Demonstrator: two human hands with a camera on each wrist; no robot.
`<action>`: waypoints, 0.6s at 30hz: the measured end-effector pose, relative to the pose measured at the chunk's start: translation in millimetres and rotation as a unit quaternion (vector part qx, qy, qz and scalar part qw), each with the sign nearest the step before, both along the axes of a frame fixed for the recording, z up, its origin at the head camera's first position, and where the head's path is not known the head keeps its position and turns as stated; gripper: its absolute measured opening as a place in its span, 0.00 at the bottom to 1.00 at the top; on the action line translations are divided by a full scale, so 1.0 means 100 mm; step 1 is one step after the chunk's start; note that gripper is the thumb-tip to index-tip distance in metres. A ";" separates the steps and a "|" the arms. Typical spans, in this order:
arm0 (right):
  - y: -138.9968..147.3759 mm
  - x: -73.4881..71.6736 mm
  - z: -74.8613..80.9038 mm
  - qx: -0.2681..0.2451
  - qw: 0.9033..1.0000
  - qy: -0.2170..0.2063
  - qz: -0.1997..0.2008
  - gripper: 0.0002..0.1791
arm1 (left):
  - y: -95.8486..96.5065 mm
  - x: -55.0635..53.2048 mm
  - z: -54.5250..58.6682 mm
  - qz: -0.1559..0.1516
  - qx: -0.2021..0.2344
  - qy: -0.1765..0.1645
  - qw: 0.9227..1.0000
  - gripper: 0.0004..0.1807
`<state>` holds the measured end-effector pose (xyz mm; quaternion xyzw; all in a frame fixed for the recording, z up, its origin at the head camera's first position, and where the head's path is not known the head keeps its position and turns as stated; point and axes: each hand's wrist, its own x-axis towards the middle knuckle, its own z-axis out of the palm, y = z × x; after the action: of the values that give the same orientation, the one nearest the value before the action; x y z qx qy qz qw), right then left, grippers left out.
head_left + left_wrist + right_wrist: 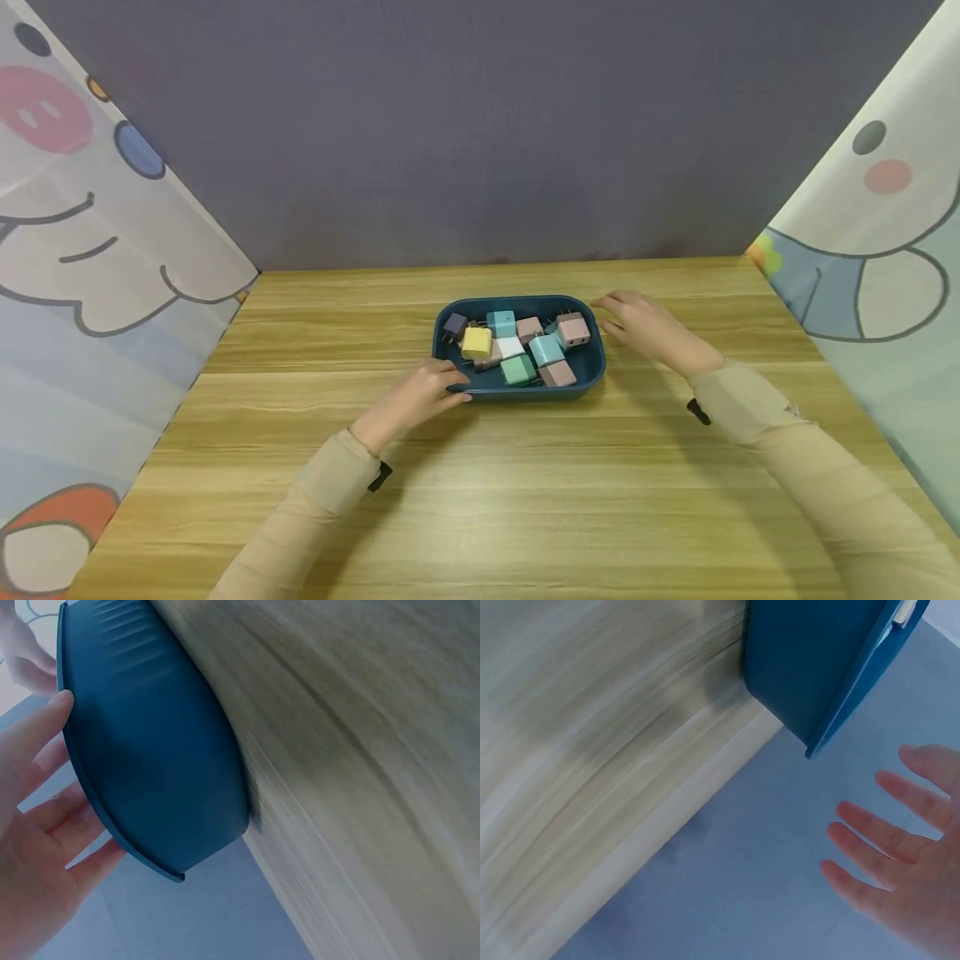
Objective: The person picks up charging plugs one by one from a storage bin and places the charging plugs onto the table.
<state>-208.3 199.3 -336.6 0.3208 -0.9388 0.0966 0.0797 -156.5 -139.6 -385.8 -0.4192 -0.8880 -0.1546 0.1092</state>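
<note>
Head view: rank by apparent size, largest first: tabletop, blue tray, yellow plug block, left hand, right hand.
1. Tabletop
2. Blue tray
3. Left hand and right hand: look alike, not ranked
4. Yellow plug block

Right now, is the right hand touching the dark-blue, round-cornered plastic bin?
Apart. The right wrist view shows a clear gap between the right hand and the dark-blue bin.

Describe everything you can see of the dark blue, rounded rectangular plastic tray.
The dark blue, rounded rectangular tray looks like smooth plastic, with a thin lipped rim, sloping walls and ridges on one outer side. It stands upright on the yellowish wood-grain tabletop, holding jumbled, multicoloured, cube-shaped plug adapters. The left hand grips its rim at the near left corner; the right hand is beside its right end, not touching.
</note>
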 end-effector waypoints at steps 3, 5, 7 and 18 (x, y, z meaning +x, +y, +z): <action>-0.04 -0.02 0.03 0.017 1.000 -0.019 -0.004 0.19 | 0.02 0.00 0.00 -0.006 -0.006 -0.003 1.000 0.09; -0.07 -0.04 0.05 0.025 0.999 -0.034 -0.007 0.19 | 0.02 0.00 0.00 -0.010 -0.009 -0.006 1.000 0.08; -0.10 -0.06 0.06 0.035 0.998 -0.047 -0.008 0.19 | 0.03 0.00 0.00 -0.013 -0.014 -0.010 1.000 0.07; -0.26 -0.18 0.06 0.056 0.994 -0.091 0.029 0.21 | 0.03 0.02 0.04 -0.012 -0.047 -0.024 0.999 0.05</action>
<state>-226.3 172.9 -330.5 0.3415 -0.9365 0.0746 -0.0269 -154.7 -136.2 -381.9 -0.4311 -0.8913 -0.1238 0.0659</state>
